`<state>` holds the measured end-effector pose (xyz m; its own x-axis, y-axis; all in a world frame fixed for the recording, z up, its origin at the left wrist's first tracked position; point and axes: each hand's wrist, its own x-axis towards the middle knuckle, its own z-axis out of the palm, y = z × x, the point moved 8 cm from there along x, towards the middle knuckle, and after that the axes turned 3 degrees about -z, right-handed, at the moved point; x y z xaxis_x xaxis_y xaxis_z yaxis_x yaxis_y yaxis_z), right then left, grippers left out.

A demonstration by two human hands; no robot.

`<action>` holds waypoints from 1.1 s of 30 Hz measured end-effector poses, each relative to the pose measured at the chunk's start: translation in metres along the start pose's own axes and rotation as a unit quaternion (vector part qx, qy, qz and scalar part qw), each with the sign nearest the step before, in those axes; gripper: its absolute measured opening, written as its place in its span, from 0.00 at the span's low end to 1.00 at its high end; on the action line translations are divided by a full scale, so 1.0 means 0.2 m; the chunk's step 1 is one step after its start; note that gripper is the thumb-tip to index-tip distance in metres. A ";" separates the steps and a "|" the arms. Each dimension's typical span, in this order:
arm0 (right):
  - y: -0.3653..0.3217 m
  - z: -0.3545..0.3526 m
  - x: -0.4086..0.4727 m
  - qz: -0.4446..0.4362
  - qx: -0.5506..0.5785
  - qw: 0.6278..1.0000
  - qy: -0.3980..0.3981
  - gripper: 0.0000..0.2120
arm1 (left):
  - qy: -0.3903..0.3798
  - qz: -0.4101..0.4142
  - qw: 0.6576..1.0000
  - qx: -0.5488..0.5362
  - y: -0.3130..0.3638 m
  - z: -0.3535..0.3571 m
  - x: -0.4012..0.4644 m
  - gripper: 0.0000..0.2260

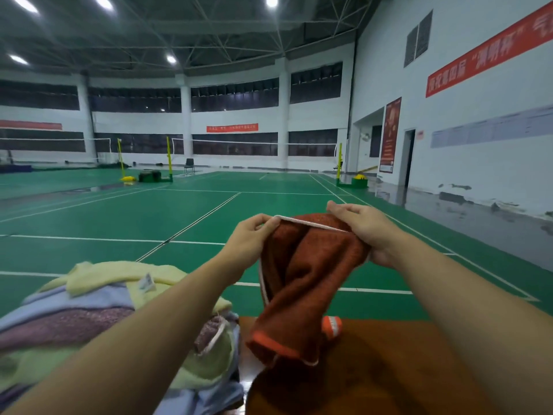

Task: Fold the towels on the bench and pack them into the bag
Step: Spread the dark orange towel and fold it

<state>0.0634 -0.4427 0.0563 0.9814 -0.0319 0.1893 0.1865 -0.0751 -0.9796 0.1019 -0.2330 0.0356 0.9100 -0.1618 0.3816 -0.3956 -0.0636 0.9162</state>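
A rust-brown towel (302, 283) with a white hem hangs in the air in front of me, its lower end just above the bench. My left hand (251, 238) pinches the top hem at its left end. My right hand (365, 229) grips the top edge at its right end. A pile of unfolded towels (98, 313) in yellow, lilac, mauve and pale green lies on the left, partly hidden by my left forearm. The brown wooden bench (386, 360) shows at the lower right. No bag is in view.
Beyond the bench lies the green badminton court floor (149, 217) with white lines. Far off stand net posts (169, 158), a chair (189, 166) and the right-hand wall with a doorway (409, 157).
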 end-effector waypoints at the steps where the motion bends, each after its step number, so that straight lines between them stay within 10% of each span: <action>1: 0.00 0.00 -0.01 -0.001 -0.065 0.997 -0.033 0.22 | -0.012 0.004 0.999 0.035 0.01 -0.02 0.00 0.09; 5: 0.04 0.03 -0.09 0.001 -0.269 0.948 -0.172 0.21 | -0.052 0.025 0.972 0.227 0.04 -0.10 -0.02 0.18; 9: 0.03 -0.13 -0.06 -0.043 -0.366 0.922 -0.122 0.15 | -0.085 -0.011 0.945 0.314 0.01 -0.17 -0.05 0.26; 25: 0.23 -0.75 -0.03 0.030 -0.301 0.953 0.017 0.19 | -0.076 -0.095 0.937 0.327 -0.19 -0.32 0.01 0.18; 29: 0.26 -0.75 0.00 0.054 -0.154 0.986 0.044 0.24 | -0.035 -0.169 0.984 0.035 -0.25 -0.22 0.06 0.19; 33: 0.17 -0.80 0.01 -0.042 -0.235 0.961 0.142 0.24 | 0.048 -0.064 0.989 0.122 -0.16 -0.18 0.14 0.14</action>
<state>0.0645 -0.6041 0.0334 0.8991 -0.2715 0.3433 0.1582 -0.5297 -0.8333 0.1445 -0.2009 0.0223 0.9576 -0.0435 0.2846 -0.2835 -0.3156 0.9056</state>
